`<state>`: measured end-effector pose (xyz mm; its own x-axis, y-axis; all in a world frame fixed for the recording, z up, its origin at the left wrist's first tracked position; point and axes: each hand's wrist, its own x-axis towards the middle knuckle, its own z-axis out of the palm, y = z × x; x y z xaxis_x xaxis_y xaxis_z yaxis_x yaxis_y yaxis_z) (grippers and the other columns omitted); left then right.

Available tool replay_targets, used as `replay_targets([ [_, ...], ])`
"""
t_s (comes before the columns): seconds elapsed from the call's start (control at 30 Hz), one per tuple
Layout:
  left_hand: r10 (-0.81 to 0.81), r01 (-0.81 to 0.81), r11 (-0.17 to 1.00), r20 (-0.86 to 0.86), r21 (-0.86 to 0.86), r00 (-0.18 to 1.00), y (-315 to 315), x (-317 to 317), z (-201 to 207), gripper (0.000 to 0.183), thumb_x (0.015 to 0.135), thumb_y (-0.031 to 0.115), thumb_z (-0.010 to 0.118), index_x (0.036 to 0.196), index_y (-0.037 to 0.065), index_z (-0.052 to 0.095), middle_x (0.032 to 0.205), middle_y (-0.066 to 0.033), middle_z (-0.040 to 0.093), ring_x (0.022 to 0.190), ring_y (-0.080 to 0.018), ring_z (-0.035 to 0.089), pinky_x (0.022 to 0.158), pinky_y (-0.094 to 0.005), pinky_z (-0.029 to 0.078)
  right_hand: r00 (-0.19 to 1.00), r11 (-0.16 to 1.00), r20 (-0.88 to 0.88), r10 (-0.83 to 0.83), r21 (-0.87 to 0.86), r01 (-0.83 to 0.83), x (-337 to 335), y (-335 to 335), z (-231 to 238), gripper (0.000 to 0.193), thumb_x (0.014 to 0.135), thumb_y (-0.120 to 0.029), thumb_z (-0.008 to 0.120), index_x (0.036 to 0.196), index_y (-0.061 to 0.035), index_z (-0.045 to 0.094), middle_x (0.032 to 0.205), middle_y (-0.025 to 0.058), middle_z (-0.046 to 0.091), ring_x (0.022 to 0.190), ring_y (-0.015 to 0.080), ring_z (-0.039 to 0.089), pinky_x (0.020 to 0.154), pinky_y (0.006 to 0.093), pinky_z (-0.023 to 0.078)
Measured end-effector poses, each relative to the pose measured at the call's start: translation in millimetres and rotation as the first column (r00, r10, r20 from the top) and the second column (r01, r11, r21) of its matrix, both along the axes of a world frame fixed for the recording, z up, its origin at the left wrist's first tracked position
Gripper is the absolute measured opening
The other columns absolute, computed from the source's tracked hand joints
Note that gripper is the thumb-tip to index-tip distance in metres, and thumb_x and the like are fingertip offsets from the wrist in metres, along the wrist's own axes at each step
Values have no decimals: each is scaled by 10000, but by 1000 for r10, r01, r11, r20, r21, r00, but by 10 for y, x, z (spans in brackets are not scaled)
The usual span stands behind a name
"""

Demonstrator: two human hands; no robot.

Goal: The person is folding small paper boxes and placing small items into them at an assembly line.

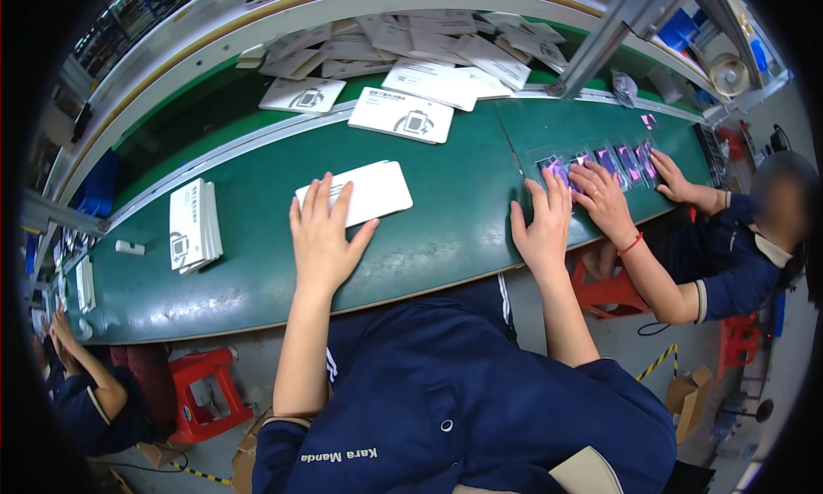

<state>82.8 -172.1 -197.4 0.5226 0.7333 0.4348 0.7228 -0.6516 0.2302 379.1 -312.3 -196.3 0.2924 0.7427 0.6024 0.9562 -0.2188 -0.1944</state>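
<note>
My left hand lies with its fingers stretched over the near left part of a flat white packet on the green table. Its thumb is apart from the fingers. To the right, my right hand reaches out with fingers extended and thumb spread. Its fingertips are at the leftmost of a row of clear plastic trays holding purple-and-black flat pieces. Whether they touch that piece I cannot make out. A co-worker's hand is right beside mine, and that person's other hand is at the row's far end.
A heap of white printed packets lies at the back, with a few nearer ones in front. At left stand a packet stack and a small white cylinder. A metal post rises at back right. Another person sits far left.
</note>
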Motion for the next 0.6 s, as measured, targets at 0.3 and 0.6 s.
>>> replay_targets([
  [0.3,1,-1,1000,3,7,1000,35,8,-10,599,839,433,694,1314,91,570,1418,-207,468,1338,-382,408,1092,-593,275,991,967,-120,56,-239,-84,-578,174,15,418,903,-198,609,1261,7,545,1435,322,382,1294,501,412,1069,509,367],
  [0.6,-83,44,970,-157,-239,984,-2,20,450,744,708,432,801,1319,84,561,1248,-172,507,1200,-353,463,1069,-536,304,981,973,-194,15,-222,-59,-469,173,-19,680,790,-277,748,1358,-36,461,1413,269,390,1249,421,407,1004,514,349],
])
